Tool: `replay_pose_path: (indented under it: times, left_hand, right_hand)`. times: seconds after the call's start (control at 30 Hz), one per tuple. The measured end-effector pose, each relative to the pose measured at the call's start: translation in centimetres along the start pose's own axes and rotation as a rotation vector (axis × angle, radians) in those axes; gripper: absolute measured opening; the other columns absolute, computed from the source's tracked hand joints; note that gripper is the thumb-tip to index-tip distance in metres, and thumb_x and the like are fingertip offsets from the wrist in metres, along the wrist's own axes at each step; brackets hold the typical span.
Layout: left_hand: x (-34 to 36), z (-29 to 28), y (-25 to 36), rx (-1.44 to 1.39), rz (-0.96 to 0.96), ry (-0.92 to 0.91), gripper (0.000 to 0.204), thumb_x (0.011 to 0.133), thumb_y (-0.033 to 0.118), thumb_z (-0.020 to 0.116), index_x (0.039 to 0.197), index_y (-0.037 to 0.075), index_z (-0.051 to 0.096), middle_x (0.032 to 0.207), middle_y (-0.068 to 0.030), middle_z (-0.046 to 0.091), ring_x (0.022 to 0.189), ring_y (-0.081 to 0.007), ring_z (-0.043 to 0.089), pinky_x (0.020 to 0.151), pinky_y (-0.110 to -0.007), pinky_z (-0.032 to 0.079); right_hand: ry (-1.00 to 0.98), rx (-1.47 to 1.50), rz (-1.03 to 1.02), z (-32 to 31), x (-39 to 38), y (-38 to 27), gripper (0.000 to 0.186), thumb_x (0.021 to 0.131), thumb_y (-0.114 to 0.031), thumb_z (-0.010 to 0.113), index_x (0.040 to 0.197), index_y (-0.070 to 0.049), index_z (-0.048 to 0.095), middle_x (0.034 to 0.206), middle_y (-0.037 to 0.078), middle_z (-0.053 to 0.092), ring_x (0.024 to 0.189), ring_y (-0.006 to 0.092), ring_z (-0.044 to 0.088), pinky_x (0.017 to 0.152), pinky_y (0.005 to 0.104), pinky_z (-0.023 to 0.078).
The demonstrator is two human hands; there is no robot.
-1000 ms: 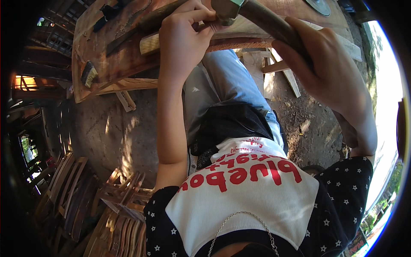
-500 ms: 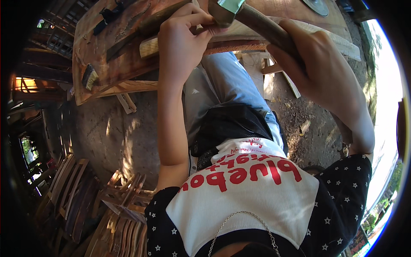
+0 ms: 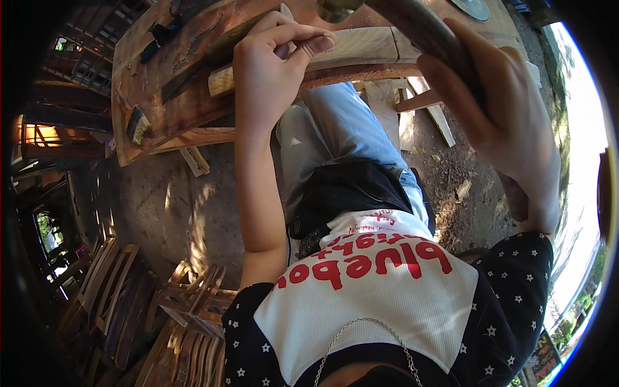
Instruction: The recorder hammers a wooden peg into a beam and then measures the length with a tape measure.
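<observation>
My left hand (image 3: 274, 68) has its thumb and index finger pinched over a pale curved wooden strip (image 3: 361, 48); what is between them is too small to make out. My right hand (image 3: 490, 109) is closed round the thick handle of a hammer (image 3: 422, 32), whose metal head is cut off at the top edge, above the strip. The strip lies along the near edge of a reddish wooden tabletop (image 3: 180, 32). A long dark tool (image 3: 184, 80) lies behind my left hand.
A brush (image 3: 138, 124) and a dark object (image 3: 158, 35) are on the left of the tabletop, a metal disc (image 3: 471, 8) at the back right. Stacks of curved wooden pieces (image 3: 116, 297) stand lower left. My legs are under the table edge, above a dirt floor with wood scraps (image 3: 438, 126).
The hammer head has risen toward the top edge, uncovering more of the strip and my left fingertips. My left hand has shifted slightly left and down; my right hand has moved slightly right.
</observation>
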State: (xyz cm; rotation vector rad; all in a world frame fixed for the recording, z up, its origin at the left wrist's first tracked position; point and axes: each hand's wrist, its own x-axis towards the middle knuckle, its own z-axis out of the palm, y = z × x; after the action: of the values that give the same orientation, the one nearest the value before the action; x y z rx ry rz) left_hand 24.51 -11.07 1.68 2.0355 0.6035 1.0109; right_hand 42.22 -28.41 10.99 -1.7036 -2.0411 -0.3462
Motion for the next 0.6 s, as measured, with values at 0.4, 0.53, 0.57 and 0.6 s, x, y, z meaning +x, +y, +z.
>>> replay_pose_path:
  times: [0.4, 0.53, 0.57, 0.6]
  left_hand:
    - [-0.2, 0.1, 0.3, 0.106, -0.05, -0.004, 0.015, 0.074, 0.015, 0.081, 0.083, 0.005, 0.075, 0.069, -0.0005, 0.058, 0.051, -0.0091, 0.043, 0.05, -0.026, 0.035]
    - [-0.1, 0.1, 0.7, 0.138, -0.039, -0.026, 0.017, 0.073, 0.017, 0.081, 0.084, 0.006, 0.075, 0.069, -0.0003, 0.059, 0.051, -0.0098, 0.043, 0.05, -0.027, 0.036]
    - [-0.2, -0.1, 0.5, 0.143, -0.039, -0.017, 0.017, 0.073, 0.017, 0.081, 0.083, 0.006, 0.075, 0.07, -0.0001, 0.059, 0.051, -0.01, 0.044, 0.05, -0.026, 0.036]
    - [-0.1, 0.0, 0.5, 0.138, -0.035, -0.014, 0.016, 0.073, 0.017, 0.081, 0.083, 0.006, 0.075, 0.07, 0.0001, 0.059, 0.051, -0.0101, 0.045, 0.05, -0.026, 0.037]
  right_hand:
    - [-0.19, 0.281, 0.43, -1.1, 0.0, 0.1, 0.039, 0.094, -0.018, 0.061, 0.125, 0.004, 0.056, 0.07, 0.011, 0.062, 0.052, 0.0157, 0.058, 0.05, 0.0302, 0.041]
    - [-0.424, 0.365, 0.444, -2.4, 2.0, -0.2, 0.026, 0.097, -0.023, 0.054, 0.098, 0.003, 0.058, 0.058, 0.007, 0.057, 0.045, 0.0179, 0.055, 0.045, 0.0303, 0.043]
    - [-0.209, 0.274, 0.261, -0.6, 1.1, -0.1, 0.028, 0.095, -0.021, 0.058, 0.109, 0.003, 0.058, 0.064, 0.01, 0.06, 0.05, 0.0192, 0.057, 0.049, 0.0317, 0.043]
    - [0.006, 0.175, 0.086, 0.4, 0.8, 0.1, 0.035, 0.093, -0.018, 0.061, 0.121, 0.004, 0.058, 0.07, 0.014, 0.063, 0.054, 0.0206, 0.06, 0.053, 0.033, 0.044]
